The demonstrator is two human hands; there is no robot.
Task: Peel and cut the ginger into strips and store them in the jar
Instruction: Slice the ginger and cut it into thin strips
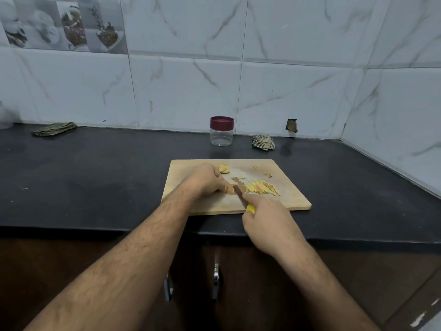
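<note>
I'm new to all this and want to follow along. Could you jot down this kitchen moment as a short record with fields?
left hand: holds ginger piece on cutting board
right hand: grips yellow-handled knife, forefinger along blade
cut strips: piled right of blade
jar: lidded, behind board, looks empty

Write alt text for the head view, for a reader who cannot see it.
A person cuts ginger on a board: the left hand holds the piece, the right hand grips a knife, with cut strips beside the blade. A lidded, empty jar stands behind the board on the dark counter.
</note>
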